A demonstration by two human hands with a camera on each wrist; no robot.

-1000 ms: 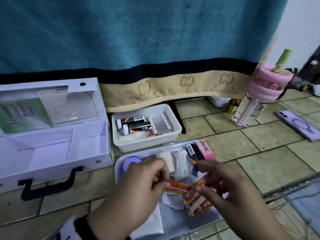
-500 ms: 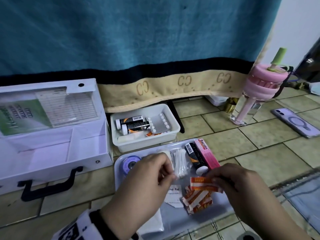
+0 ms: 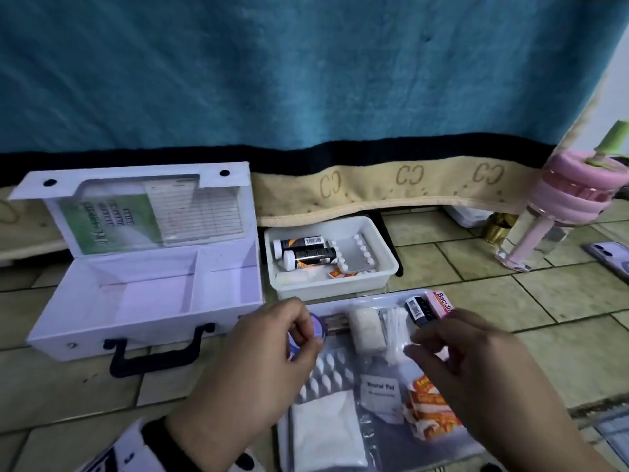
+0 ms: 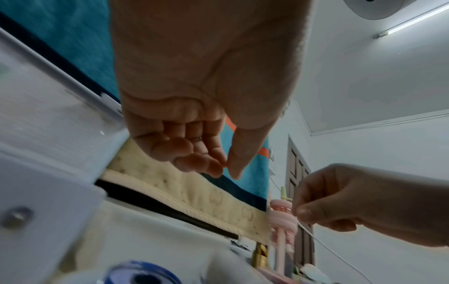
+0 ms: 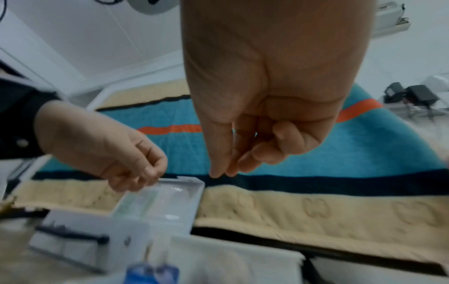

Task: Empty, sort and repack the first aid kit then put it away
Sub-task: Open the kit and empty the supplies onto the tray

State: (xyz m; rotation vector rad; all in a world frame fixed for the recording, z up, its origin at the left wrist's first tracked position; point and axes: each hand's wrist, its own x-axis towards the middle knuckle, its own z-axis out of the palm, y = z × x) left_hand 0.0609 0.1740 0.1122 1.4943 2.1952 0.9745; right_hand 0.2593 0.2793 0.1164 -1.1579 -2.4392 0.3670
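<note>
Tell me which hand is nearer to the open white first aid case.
Left. The left hand hovers just beside the case's front right corner, over the tray's left end; the right hand is farther off, over the tray's right side.

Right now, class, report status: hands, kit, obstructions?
Left hand curled, empty; right hand unclear. Kit box open, empty. Supplies in tray and tub. Nothing blocking.

The tiled floor (image 3: pixel 561 335) bears the open first aid case (image 3: pixel 146 301), white tub (image 3: pixel 384 277), flat tray (image 3: pixel 357 296), bottle (image 3: pixel 551 219) and phone (image 3: pixel 612 257).
</note>
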